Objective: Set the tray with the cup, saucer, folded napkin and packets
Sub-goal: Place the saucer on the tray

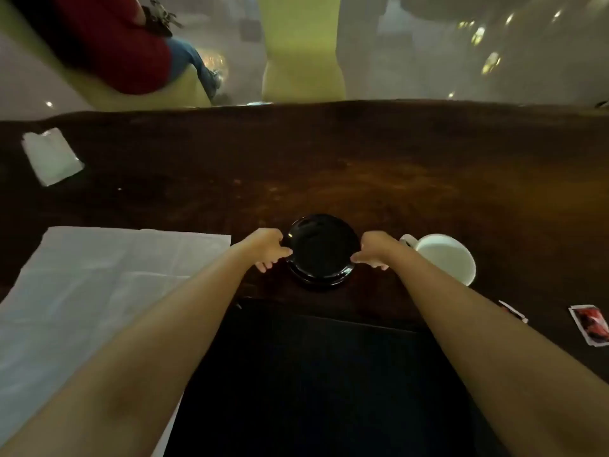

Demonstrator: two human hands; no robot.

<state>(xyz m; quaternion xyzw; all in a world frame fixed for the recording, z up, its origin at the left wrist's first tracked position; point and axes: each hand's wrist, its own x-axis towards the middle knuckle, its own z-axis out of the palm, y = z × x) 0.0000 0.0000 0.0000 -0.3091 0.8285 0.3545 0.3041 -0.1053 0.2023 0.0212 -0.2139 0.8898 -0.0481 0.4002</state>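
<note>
A black saucer (321, 249) sits near the middle of the dark wooden table, slightly raised over its shadow or base. My left hand (268, 247) grips its left rim and my right hand (372, 250) grips its right rim. A white cup (443, 258) stands just right of the saucer, handle toward the saucer. A black tray (329, 374) lies close to me between my forearms. A large unfolded white napkin (99, 291) is spread at the left. Red-and-white packets (591, 324) lie at the far right, another packet (514, 311) partly hidden by my right arm.
A small white folded paper (52, 156) lies at the table's far left. Beyond the far table edge (329, 105) a person in a red top and jeans (131, 51) sits on yellow-green seating. The table's middle is bare brown wood.
</note>
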